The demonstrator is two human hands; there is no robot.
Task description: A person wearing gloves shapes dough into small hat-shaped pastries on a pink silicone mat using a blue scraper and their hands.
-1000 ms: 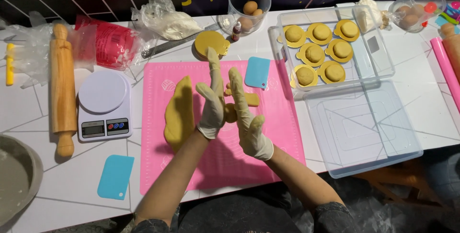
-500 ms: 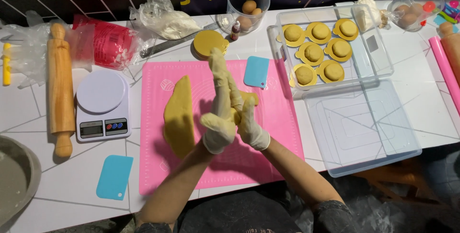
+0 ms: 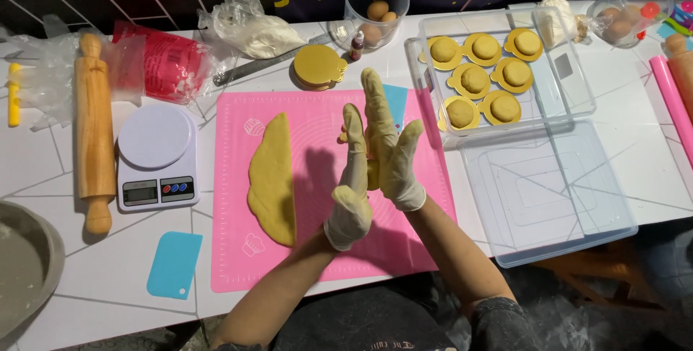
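Note:
My gloved left hand [image 3: 351,189] and gloved right hand [image 3: 390,145] are pressed palm to palm above the pink silicone mat [image 3: 325,264], with a small piece of yellow dough [image 3: 372,175] squeezed between them. Only an edge of that piece shows. A long half-moon slab of yellow dough [image 3: 273,179] lies on the mat to the left of my hands. Beyond my fingertips a blue scraper [image 3: 398,98] lies partly hidden at the mat's far edge.
A clear tray [image 3: 570,69] at the right holds several dough balls on gold discs; its lid [image 3: 548,199] lies nearer me. At left are a white scale [image 3: 154,156], wooden rolling pin [image 3: 94,134], another blue scraper [image 3: 173,264] and a metal bowl [image 3: 22,264]. Gold discs [image 3: 317,67] and an egg cup [image 3: 375,8] stand behind.
My hands have come together from a looser hold, fingers now flat and upright, and they have slid against each other with the dough piece between the palms.

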